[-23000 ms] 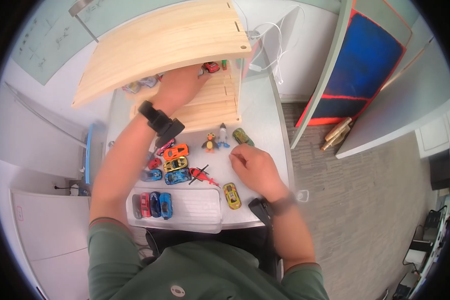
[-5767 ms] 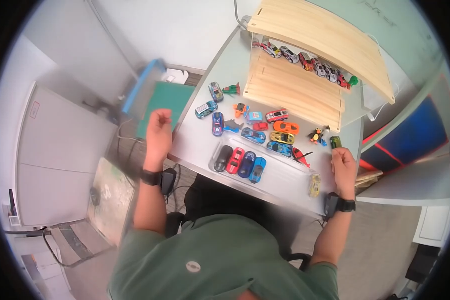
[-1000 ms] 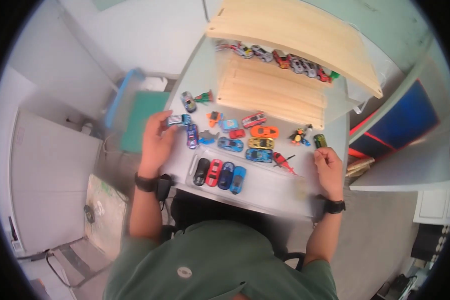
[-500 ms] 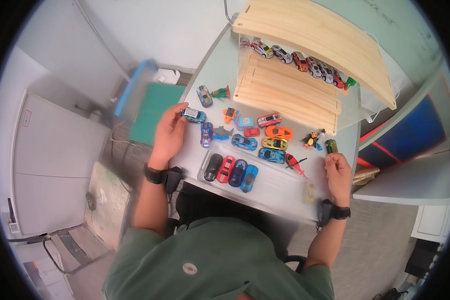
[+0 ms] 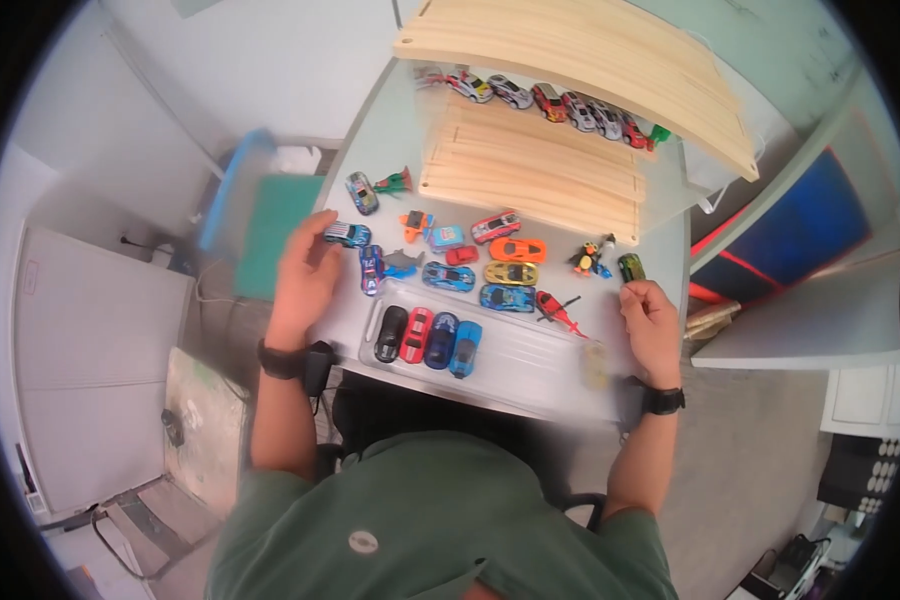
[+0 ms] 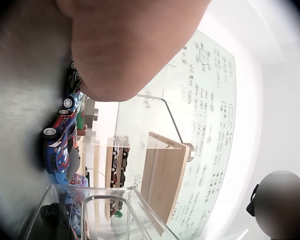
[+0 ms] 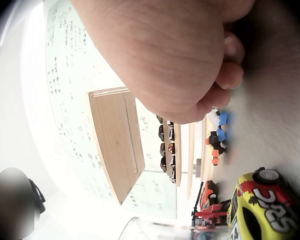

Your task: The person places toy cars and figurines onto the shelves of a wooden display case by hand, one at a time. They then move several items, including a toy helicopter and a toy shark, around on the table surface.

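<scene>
In the head view my left hand point(image 5: 302, 280) has finger and thumb on either side of the left end of a teal-and-white toy car point(image 5: 348, 235), pinching it at the table's left edge. Just below stands a dark blue toy race car point(image 5: 371, 270), with a grey toy shark point(image 5: 402, 262) beside it. My right hand point(image 5: 653, 325) rests at the table's right side, fingers loosely curled and holding nothing. Near its fingertips is a green toy car point(image 5: 631, 267). A yellow toy car point(image 7: 262, 205) stands close to it in the right wrist view.
A clear tray point(image 5: 530, 370) at the front edge holds several cars. Toy cars, a red helicopter point(image 5: 560, 312) and a penguin figure point(image 5: 584, 259) lie mid-table. Behind stands a wooden shelf point(image 5: 540, 185) with a row of cars. A silver car point(image 5: 362, 193) is at the back left.
About six seconds ago my left hand was off the table's left side; now it is at the teal-and-white car, which has turned. Earlier it reached into the shelf. My right hand stays near the green car.
</scene>
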### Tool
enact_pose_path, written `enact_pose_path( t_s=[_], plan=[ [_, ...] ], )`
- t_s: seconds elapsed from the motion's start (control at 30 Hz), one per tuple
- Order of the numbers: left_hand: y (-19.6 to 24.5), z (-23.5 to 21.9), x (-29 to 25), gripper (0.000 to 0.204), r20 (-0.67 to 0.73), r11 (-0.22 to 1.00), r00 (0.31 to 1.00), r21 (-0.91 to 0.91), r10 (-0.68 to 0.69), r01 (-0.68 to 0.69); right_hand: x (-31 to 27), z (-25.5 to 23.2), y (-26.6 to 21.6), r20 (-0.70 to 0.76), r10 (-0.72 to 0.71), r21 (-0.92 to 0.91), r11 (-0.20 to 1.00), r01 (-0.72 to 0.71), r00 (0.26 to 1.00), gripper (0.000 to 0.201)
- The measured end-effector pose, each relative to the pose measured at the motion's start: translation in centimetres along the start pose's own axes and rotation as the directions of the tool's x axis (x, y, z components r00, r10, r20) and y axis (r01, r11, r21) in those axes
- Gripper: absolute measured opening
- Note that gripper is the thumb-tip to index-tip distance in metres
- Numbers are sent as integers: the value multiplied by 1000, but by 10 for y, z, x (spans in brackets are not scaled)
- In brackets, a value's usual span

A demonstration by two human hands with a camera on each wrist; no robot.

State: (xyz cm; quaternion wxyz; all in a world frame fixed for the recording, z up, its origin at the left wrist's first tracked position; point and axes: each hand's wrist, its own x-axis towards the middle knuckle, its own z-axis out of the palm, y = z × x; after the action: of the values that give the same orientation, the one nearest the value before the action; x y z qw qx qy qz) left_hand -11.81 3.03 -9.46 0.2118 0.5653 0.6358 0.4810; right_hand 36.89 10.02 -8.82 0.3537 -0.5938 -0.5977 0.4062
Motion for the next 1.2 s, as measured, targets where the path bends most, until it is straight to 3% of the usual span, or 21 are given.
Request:
enact_pose_path(
  t_s=[0.43, 0.63, 0.7, 0.8, 0.97, 1.03, 1.2],
  plan=[
    [-15, -1, 1, 42, 45, 994, 996, 78, 77, -80, 1, -2, 1, -2, 21, 2, 1000, -21, 1000, 12],
    [-13, -1, 1, 42, 54, 997, 997, 48, 59, -61, -13, -14, -15, 110, -20, 64, 998, 13, 994, 18],
    [-17, -1, 1, 42, 51, 999, 998, 12, 39, -40, -26, -21, -29, 164, -29, -124, 991, 50, 986, 24],
    [-20, 1, 2, 42, 43, 1000, 999, -7, 26, -26, -50, -27, -43, 207, -30, -183, 981, 69, 978, 27],
    [-23, 0, 5, 40, 43, 988, 994, 109, 105, -110, -85, -18, -51, 350, -31, -311, 939, 148, 936, 60],
    [-18, 2, 4, 39, 22, 994, 998, 88, 56, -58, -90, -10, -51, 310, -78, -327, 927, 183, 948, 61],
    [-19, 2, 6, 39, 27, 984, 995, 145, 97, -100, -91, -5, -54, 276, -155, -414, 871, 263, 948, 60]
  ],
)
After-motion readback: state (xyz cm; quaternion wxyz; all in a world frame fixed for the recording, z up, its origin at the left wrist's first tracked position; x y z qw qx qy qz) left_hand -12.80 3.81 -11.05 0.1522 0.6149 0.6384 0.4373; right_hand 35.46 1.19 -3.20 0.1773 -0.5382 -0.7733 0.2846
